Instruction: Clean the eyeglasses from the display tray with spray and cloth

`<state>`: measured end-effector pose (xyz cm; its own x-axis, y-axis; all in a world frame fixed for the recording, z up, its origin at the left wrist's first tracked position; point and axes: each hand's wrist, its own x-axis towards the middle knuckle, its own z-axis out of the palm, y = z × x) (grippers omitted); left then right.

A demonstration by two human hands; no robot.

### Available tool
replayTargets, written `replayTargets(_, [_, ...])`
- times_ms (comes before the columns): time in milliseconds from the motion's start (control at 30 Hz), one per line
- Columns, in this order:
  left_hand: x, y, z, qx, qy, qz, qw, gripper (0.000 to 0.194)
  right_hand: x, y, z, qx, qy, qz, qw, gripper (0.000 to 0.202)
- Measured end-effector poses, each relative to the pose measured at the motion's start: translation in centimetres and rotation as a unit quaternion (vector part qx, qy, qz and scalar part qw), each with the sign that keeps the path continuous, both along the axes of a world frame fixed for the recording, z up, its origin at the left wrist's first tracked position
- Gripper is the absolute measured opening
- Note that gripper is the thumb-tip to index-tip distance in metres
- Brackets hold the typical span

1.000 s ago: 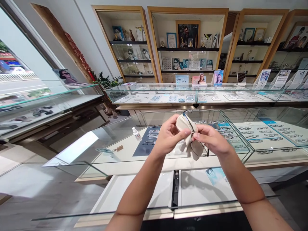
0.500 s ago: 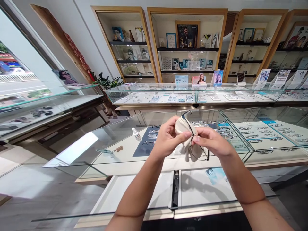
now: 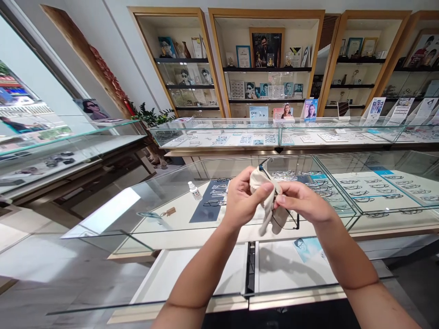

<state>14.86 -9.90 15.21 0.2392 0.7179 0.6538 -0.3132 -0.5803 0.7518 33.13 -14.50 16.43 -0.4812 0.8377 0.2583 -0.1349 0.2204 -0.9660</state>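
A beige cleaning cloth (image 3: 269,218) is folded round part of a pair of dark-framed eyeglasses (image 3: 297,222), above the glass counter. My left hand (image 3: 246,194) is closed on the cloth, its thumb pressing the fabric over a lens area that I cannot see. My right hand (image 3: 302,200) pinches the eyeglasses near the middle of the frame. One temple points up past the cloth, while the other end of the frame hangs below my right fingers.
Under my hands stands a glass display case (image 3: 164,235) with rows of eyeglasses inside. A small white spray bottle (image 3: 194,190) and a brown tag (image 3: 168,211) are to the left. A second glass counter (image 3: 219,137) runs behind, before wooden shelves (image 3: 267,69).
The cloth's lower end has shifted and hangs a little lower. My left thumb has moved slightly up and right over the cloth. Both hands keep their hold.
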Motion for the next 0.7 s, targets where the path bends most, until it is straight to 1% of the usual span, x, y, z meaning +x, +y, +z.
replayTargets(67, [0.2, -0.1, -0.1, -0.003, -0.013, 0.044, 0.999, 0.055, -0.2, 0.0, 0.0, -0.001, -0.007, 0.013, 1.0, 0.05])
replayTargets(100, [0.1, -0.1, 0.0, -0.006, -0.009, 0.045, 0.999, 0.057, -0.1, 0.0, 0.1, 0.001, -0.01, 0.011, 1.0, 0.05])
replayTargets(167, [-0.3, 0.3, 0.2, -0.011, 0.012, 0.009, 1.0, 0.057, 0.2, 0.2, 0.2, 0.007, -0.008, -0.011, 1.0, 0.049])
replayTargets(233, [-0.5, 0.8, 0.4, -0.021, 0.034, -0.04, 0.998, 0.049, 0.5, 0.4, 0.2, 0.009, 0.005, -0.037, 0.999, 0.049])
replayTargets(267, [-0.5, 0.9, 0.4, -0.029, 0.036, -0.053, 0.998, 0.047, 0.5, 0.6, 0.1, 0.005, 0.013, -0.043, 0.999, 0.049])
replayTargets(333, [0.0, 1.0, 0.0, -0.053, 0.02, -0.057, 0.997, 0.047, 0.3, 0.8, -0.2, -0.02, 0.023, -0.039, 0.999, 0.051])
replayTargets(400, [0.7, 0.9, -0.6, -0.075, -0.01, -0.033, 0.997, 0.047, -0.2, 1.1, -0.7, -0.044, 0.025, -0.026, 0.998, 0.052])
replayTargets(467, [1.1, 0.9, -1.1, -0.078, -0.037, 0.015, 0.996, 0.047, -0.7, 1.3, -1.1, -0.049, 0.022, -0.018, 0.998, 0.053])
replayTargets(533, [1.0, 1.0, -1.1, -0.072, -0.044, 0.046, 0.995, 0.052, -0.8, 1.4, -1.2, -0.045, 0.021, -0.015, 0.999, 0.053])
replayTargets(567, [0.8, 1.1, -0.9, -0.071, -0.037, 0.041, 0.996, 0.054, -0.6, 1.4, -1.1, -0.046, 0.022, -0.017, 0.999, 0.053])
replayTargets(600, [0.5, 1.3, -0.7, -0.071, -0.025, 0.022, 0.997, 0.056, -0.4, 1.3, -0.9, -0.049, 0.024, -0.021, 0.998, 0.052])
replayTargets(700, [-0.4, 1.8, 0.2, -0.067, 0.024, -0.065, 0.995, 0.052, 0.5, 1.2, -0.4, -0.051, 0.03, -0.038, 0.998, 0.049])
